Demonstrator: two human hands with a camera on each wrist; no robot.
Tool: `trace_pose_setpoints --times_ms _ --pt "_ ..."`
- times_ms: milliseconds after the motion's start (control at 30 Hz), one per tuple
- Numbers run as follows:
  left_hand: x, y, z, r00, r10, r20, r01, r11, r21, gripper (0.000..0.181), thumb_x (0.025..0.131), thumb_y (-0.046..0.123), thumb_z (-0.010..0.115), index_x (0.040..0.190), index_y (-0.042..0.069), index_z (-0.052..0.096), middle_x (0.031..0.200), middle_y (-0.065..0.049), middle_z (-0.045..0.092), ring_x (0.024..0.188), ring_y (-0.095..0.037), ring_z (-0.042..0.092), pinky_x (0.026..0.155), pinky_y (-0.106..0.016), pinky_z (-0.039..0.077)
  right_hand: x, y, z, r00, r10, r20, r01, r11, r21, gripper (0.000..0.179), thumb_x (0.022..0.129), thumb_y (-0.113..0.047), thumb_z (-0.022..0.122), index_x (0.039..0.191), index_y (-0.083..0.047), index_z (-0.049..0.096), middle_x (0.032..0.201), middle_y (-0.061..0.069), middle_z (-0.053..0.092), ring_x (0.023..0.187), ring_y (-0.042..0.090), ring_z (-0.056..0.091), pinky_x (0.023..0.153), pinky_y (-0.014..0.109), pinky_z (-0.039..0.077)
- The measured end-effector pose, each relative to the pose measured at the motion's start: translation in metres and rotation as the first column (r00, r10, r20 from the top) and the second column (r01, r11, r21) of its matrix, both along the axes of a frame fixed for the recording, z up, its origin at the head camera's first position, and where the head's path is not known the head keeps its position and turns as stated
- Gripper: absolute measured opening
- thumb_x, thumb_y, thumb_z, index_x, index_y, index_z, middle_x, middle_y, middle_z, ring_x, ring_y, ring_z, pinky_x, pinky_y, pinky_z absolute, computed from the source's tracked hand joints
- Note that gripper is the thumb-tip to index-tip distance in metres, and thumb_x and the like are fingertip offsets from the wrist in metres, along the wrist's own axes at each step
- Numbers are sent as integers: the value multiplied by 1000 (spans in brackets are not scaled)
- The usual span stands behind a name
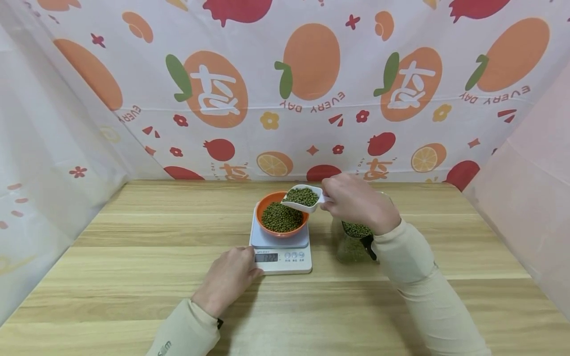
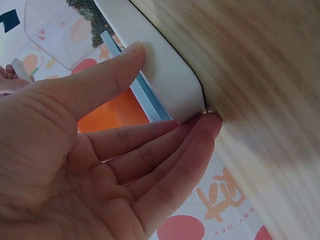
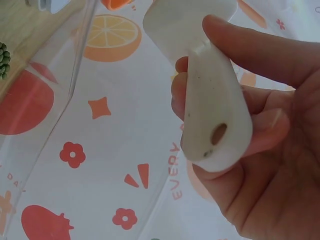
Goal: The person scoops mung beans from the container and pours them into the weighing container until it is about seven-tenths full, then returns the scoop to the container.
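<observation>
In the head view, my right hand (image 1: 356,200) grips the handle of a white scoop (image 1: 311,206) heaped with green beans (image 1: 302,196), which look like mung beans. The scoop is held over the right rim of an orange bowl (image 1: 262,222), and more of the same beans (image 1: 281,217) lie in that bowl. Under the bowl is a white kitchen scale (image 1: 285,267) with digits lit on its display (image 1: 266,257). My left hand (image 2: 125,135) holds the scale's front left corner, thumb on the front face, fingertips along the side near the tabletop.
To the right of the scale stands a clear container (image 1: 345,249) of green beans, partly hidden by my right hand and sleeve. Everything stands on a wooden table (image 1: 156,277). A fruit-print curtain (image 1: 303,133) hangs behind its far edge.
</observation>
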State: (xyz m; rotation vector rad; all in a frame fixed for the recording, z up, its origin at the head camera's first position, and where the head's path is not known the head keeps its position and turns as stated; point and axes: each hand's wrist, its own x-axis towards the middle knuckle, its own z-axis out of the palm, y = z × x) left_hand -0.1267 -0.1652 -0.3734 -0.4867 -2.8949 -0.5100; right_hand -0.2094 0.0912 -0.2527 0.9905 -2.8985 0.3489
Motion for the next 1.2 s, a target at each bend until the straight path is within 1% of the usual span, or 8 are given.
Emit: trace_pose_setpoints --times_ms 233,433,600,800,1000,1200 --pt "0 0 1 1000 -5 -1 5 1000 7 30 73 12 91 79 1 64 68 -5 59 56 -14 48 49 -34 46 0 -6 1 1000 -11 -22 12 998 66 12 89 -6 78 92 1 68 77 4 63 72 21 58 65 33 50" --pt "0 -1 1 1000 -3 5 3 1000 2 30 73 12 91 79 1 63 68 -5 59 57 -15 49 49 -35 46 2 -9 1 995 1 -100 10 993 114 9 88 -5 77 90 -1 69 76 4 62 74 22 58 63 34 50" --pt "-1 -1 1 1000 0 5 0 1000 -2 30 73 12 91 81 0 65 69 -6 60 57 -15 50 50 -35 47 3 -12 2 993 3 -121 13 992 129 8 88 -5 77 93 -1 72 78 5 64 71 21 57 58 31 48" --pt "-1 -1 0 1000 1 6 -1 1000 -12 30 73 13 91 81 0 64 68 -6 59 57 -15 49 49 -35 47 2 -14 2 992 -7 -122 25 989 148 13 87 -7 80 97 -1 74 82 7 67 72 21 59 59 30 51" --pt "-1 -1 0 1000 -4 2 4 1000 -3 31 73 12 91 80 0 64 67 -5 58 57 -14 48 49 -34 47 5 -14 2 985 -4 -175 34 985 168 14 85 -10 82 94 -2 74 81 6 67 73 21 60 60 32 51" --pt "0 -1 0 1000 -5 2 5 1000 -2 30 73 12 91 80 0 64 67 -5 58 57 -15 48 49 -34 46 6 -15 3 974 3 -228 39 983 179 14 85 -10 82 93 -2 75 78 7 66 68 20 58 56 31 50"
